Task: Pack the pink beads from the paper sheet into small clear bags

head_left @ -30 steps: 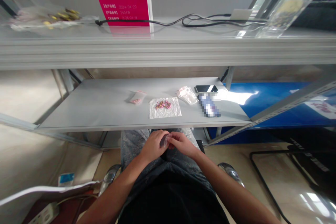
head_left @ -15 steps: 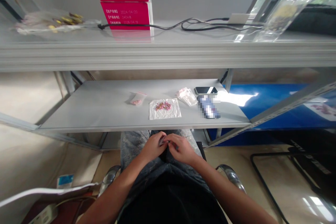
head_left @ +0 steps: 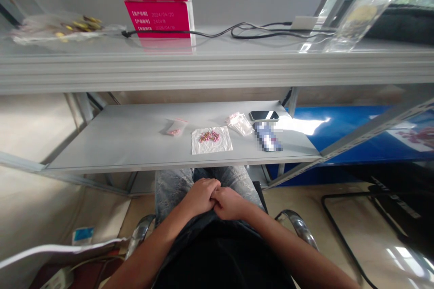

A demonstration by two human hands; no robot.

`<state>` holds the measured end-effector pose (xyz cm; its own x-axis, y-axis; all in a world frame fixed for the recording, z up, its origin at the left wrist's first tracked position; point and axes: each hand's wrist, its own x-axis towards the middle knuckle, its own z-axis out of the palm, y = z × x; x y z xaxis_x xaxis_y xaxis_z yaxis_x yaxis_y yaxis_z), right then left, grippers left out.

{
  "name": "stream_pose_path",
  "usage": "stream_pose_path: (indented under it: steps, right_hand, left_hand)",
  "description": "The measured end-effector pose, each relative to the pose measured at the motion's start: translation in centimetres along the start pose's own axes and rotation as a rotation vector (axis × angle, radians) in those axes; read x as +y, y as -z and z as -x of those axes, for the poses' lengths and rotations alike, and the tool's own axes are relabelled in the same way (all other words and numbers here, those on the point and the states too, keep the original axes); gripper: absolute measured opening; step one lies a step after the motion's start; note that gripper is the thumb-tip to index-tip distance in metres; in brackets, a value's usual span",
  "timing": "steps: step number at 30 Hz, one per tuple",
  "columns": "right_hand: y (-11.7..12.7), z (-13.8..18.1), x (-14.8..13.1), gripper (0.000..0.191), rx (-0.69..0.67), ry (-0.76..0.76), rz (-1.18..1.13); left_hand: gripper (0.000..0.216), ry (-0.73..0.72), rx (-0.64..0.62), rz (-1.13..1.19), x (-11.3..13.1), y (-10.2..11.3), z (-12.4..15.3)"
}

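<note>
Above my lap, my left hand (head_left: 202, 196) and my right hand (head_left: 229, 203) are closed and touch at the fingers. Whatever lies between them is hidden by the knuckles. On the lower shelf (head_left: 122, 137) in front of me, a white plastic sheet (head_left: 200, 148) carries a small heap of pink and gold beads (head_left: 210, 136). Left of it lies a small zip bag (head_left: 176, 127) with some pink pieces inside. A pile of clear zip bags (head_left: 240, 123) rests to its right.
A phone (head_left: 264, 116) and a blurred-out blue item (head_left: 267, 137) lie at the shelf's right. The upper shelf (head_left: 217, 70) holds pink boxes (head_left: 158, 19), a black cable (head_left: 210, 34), a bag of yellow-brown pieces (head_left: 74, 27) and a clear bottle (head_left: 366, 16). Chair armrests (head_left: 300, 230) flank me.
Both hands have drawn slightly down towards my body and closed together. A shiny clear piece that showed at the left fingers is now out of sight. The shelf items stay put.
</note>
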<state>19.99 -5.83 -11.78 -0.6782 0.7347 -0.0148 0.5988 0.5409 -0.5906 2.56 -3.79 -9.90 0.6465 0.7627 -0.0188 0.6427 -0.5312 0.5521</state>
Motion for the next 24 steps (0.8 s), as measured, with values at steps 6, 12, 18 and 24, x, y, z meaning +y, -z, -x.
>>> stream_pose_path:
  steps: [6, 12, 18, 24]
  right_hand:
    - [-0.8, 0.1, -0.2, 0.032, -0.103, -0.033, 0.116]
    - [-0.4, -0.1, -0.2, 0.028, -0.122, -0.033, 0.145]
    - [1.0, 0.0, -0.4, 0.036, -0.056, 0.026, 0.061]
    - [2.4, 0.1, -0.6, 0.041, 0.011, 0.031, -0.025]
  left_hand:
    - [0.030, -0.033, -0.036, -0.062, 0.4, -0.7, 0.0]
    - [0.020, -0.006, -0.029, -0.117, 0.1, -0.6, -0.2]
    - [0.014, 0.026, 0.003, -0.175, -0.9, 0.2, -0.4]
    - [0.010, 0.061, 0.044, -0.187, -1.5, 0.8, -0.5]
